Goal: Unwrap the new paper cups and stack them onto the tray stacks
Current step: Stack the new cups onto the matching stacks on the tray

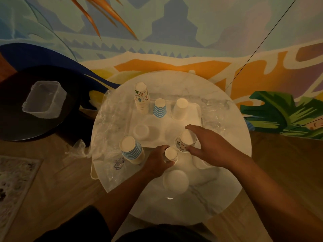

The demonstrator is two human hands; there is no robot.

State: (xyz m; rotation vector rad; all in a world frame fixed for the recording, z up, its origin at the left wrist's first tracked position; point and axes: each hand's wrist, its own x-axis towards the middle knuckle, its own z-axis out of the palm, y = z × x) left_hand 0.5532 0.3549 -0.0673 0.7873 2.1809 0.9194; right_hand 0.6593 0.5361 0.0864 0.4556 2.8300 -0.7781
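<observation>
A white tray [194,109] sits on the round marble table [227,172]. On it stand upside-down cup stacks: a tall patterned stack [141,97], a blue chevron stack [160,109] and a plain white stack [180,109]. My right hand [209,145] grips a patterned cup [185,140] at the tray's near right corner, tilted. My left hand [157,161] holds a small stack of cups [171,154] just in front of the tray. A blue striped stack [132,149] stands off the tray at the near left. A plain white stack [175,180] stands near the table's front.
Crumpled clear plastic wrap [108,119] lies along the table's left side, with more plastic wrap [213,116] at the right. A clear plastic container [44,99] sits on a dark round stool [26,123] at the left. A painted wall stands behind.
</observation>
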